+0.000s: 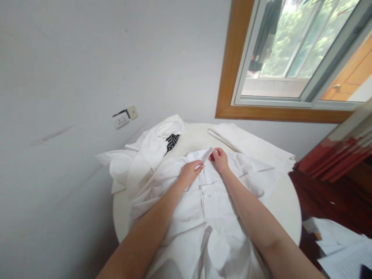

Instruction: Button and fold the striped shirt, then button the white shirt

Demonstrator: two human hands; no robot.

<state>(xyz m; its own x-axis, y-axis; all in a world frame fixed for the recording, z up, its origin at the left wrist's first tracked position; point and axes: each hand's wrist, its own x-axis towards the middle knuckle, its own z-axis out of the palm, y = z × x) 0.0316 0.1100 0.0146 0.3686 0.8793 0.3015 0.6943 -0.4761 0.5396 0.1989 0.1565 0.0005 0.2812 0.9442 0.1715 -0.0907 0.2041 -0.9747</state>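
Your left hand (190, 173) and right hand (220, 159) each pinch a narrow white cloth strip (207, 156), probably to hold it taut. Strip slants away and rightward from your left fingers. Broad, rumpled white fabric garment (183, 207) lies beneath both hands, long axis running back toward you; collar end unclear. Beyond your right hand: flat-folded white cloth (252, 144), perhaps there to leave working room.

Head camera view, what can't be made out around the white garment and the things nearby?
All in the head view:
White garment: near part cut off by the bottom edge.
Strip between the left hand and right hand: details too small and blurred; fingers partly cover it.
Black patterned item: partly covered by white cloth.
Dark object: cut off at lower right.
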